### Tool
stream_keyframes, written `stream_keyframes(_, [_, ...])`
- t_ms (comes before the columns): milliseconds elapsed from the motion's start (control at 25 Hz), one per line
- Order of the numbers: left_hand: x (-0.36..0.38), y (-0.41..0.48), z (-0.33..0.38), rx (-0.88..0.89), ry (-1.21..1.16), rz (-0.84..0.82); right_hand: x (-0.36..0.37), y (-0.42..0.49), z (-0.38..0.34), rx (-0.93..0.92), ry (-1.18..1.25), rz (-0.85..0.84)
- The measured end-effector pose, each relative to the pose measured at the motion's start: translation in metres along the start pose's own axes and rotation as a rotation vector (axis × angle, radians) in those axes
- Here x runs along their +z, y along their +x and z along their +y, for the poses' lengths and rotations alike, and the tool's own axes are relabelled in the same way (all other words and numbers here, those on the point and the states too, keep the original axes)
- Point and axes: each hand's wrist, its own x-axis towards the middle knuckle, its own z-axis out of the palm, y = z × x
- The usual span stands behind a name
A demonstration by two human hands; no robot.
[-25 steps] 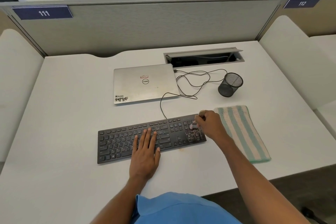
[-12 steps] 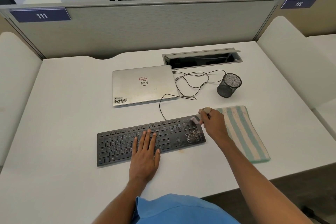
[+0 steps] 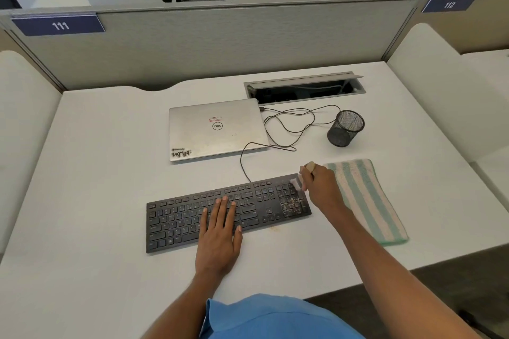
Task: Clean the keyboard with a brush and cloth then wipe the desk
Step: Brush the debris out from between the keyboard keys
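A black keyboard (image 3: 176,220) lies on the white desk (image 3: 96,173), with brownish dirt on its number pad at the right end. My left hand (image 3: 220,231) rests flat on the middle keys, fingers straight. My right hand (image 3: 321,187) grips a small brush (image 3: 298,181) with a pale wooden handle; its bristles touch the keyboard's far right corner. A folded cloth (image 3: 366,198) with green and white stripes lies on the desk just right of the keyboard, partly under my right wrist.
A closed silver laptop (image 3: 214,132) sits behind the keyboard, with a black cable (image 3: 289,124) looping to its right. A black mesh cup (image 3: 345,128) stands at the right back. An open cable hatch (image 3: 303,87) lies near the grey partition (image 3: 220,44).
My right hand has drawn the brush from the number pad keys up to the keyboard's far right corner. My left hand has stayed flat on the keys.
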Motion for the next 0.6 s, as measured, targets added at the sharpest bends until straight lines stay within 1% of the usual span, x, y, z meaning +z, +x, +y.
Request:
stream_keyframes(80, [0.0,0.001,0.0,-0.002,0.002,-0.007,0.002,-0.003,-0.001,-0.005,-0.003,-0.005])
stream_keyframes(240, [0.0,0.0,0.0,-0.005,0.007,-0.015,0.002,-0.006,0.011,0.033,-0.07,-0.1])
stream_keyframes(320, [0.0,0.0,0.0,-0.002,0.005,-0.006,-0.003,-0.002,0.012,0.03,-0.118,-0.114])
stream_keyframes(480, [-0.002,-0.001,0.001,0.002,-0.005,0.006,-0.006,-0.002,0.006,0.01,0.003,-0.039])
stream_keyframes(600, [-0.002,0.0,0.0,0.003,-0.004,0.004,-0.004,-0.01,0.013,0.015,0.004,-0.069])
